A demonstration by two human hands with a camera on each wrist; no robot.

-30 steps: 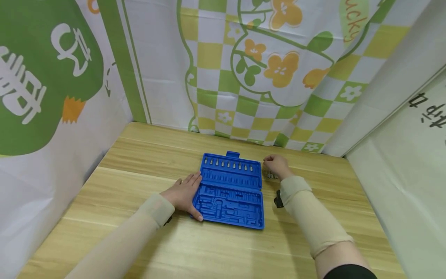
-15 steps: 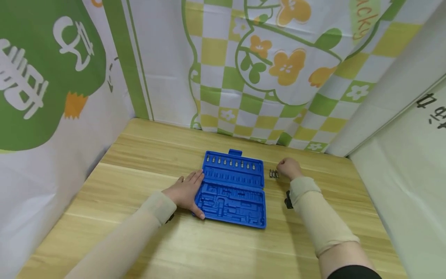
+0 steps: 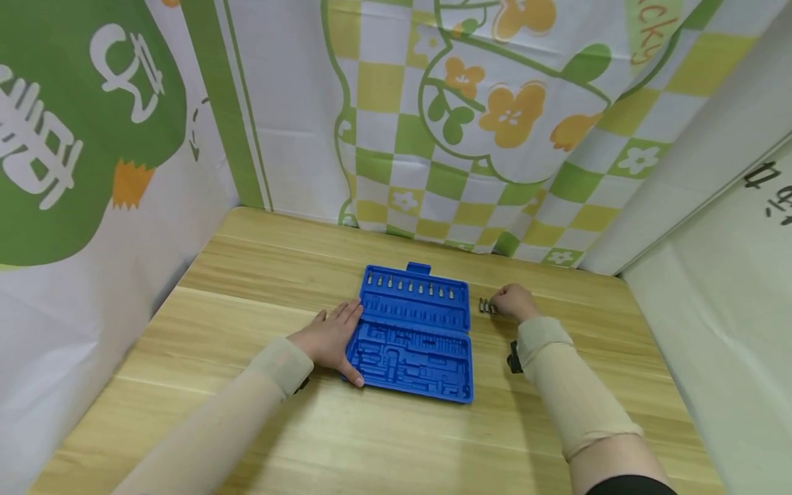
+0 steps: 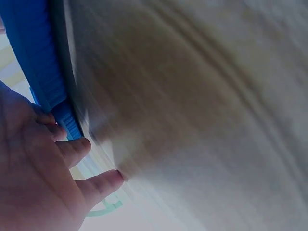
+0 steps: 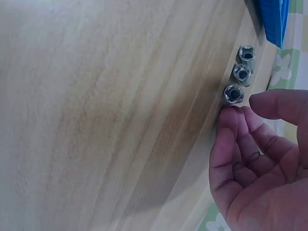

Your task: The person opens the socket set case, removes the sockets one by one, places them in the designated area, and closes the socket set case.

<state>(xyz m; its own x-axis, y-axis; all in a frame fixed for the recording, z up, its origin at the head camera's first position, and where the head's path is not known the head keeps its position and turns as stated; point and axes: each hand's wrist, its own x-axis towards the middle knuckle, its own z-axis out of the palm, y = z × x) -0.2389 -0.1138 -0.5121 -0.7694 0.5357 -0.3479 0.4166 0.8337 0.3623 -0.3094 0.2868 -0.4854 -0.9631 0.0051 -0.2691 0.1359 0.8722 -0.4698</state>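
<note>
In the head view a blue plastic tool case (image 3: 408,375) lies open flat on the table. A row of small metal bits (image 3: 411,286) stands in its far half; its near half shows moulded recesses. My left hand (image 3: 328,342) rests with fingers spread along the case's left side. To the right of the case my right hand (image 3: 515,302) is beside a short row of sockets (image 3: 484,306). In the right wrist view its bent fingertips touch or nearly touch the nearest socket (image 5: 234,94), and the thumb (image 5: 276,104) stands a little apart from it. Two more sockets (image 5: 244,62) lie beyond.
The wooden table (image 3: 260,268) bears the case and sockets. A patterned curtain (image 3: 408,158) hangs along its back edge. Printed cloth (image 3: 148,206) stands on the left and a white sheet (image 3: 711,261) on the right.
My right hand has moved away from the case's top right corner to the right end of the socket row. My left hand has stayed on the case's left edge.
</note>
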